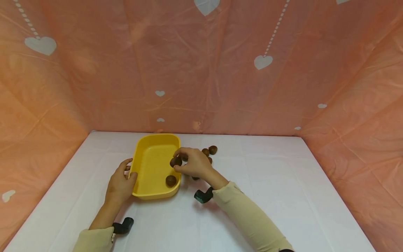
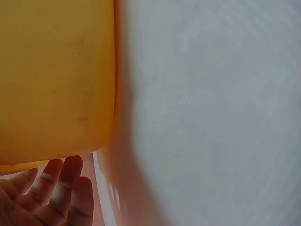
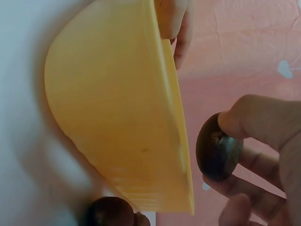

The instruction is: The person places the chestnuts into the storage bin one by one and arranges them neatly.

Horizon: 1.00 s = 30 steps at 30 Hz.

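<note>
A yellow tray [image 1: 151, 168] lies on the white table, its long sides running away from me. My left hand [image 1: 121, 182] holds its left rim, thumb over the edge and fingers along the outside wall; in the left wrist view those fingers [image 2: 61, 188] meet the wall. My right hand [image 1: 196, 163] pinches a dark brown chestnut [image 3: 218, 147] between thumb and fingers, above the tray's right rim. Inside the tray, near its front right corner, rests one chestnut [image 1: 171, 181].
Several more chestnuts [image 1: 213, 149] lie on the table right of the tray, partly hidden behind my right hand. One chestnut [image 3: 110, 212] sits close by the tray's outer wall. A pink curtain [image 1: 207, 87] with white hearts encloses the back and sides of the table [image 1: 270, 182].
</note>
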Motion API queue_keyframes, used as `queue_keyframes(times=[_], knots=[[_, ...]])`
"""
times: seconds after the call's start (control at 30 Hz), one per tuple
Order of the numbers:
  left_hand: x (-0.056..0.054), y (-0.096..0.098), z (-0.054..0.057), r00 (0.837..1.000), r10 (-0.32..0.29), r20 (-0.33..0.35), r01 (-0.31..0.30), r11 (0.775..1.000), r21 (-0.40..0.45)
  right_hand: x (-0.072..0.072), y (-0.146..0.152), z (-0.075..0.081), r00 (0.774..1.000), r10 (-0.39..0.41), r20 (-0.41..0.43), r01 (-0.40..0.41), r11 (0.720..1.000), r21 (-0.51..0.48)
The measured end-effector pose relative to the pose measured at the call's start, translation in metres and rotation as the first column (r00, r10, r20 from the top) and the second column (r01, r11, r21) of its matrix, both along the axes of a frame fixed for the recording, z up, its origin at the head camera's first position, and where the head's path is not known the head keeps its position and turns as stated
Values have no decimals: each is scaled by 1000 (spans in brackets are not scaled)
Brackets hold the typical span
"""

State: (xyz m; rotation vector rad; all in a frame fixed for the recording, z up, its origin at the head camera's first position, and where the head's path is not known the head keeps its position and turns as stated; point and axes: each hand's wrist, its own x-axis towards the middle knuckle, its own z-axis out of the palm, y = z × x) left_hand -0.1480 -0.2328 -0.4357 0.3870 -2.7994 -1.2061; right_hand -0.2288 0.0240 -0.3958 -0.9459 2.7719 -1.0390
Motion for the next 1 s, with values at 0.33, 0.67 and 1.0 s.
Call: queue_keyframes(times=[0.33, 0.67, 1.0], knots=[[-1, -1, -2, 1000, 4, -14, -4, 1000, 2, -2, -11, -5, 1000, -12, 28, 11, 999, 37], [0, -1, -2, 1000, 4, -22, -4, 1000, -1, -10, -19, -14, 999, 13, 39, -17, 994, 104], [0, 0, -1, 1000, 10, -16, -10, 1000, 2, -16, -25, -18, 998, 26, 49, -34, 986, 163]])
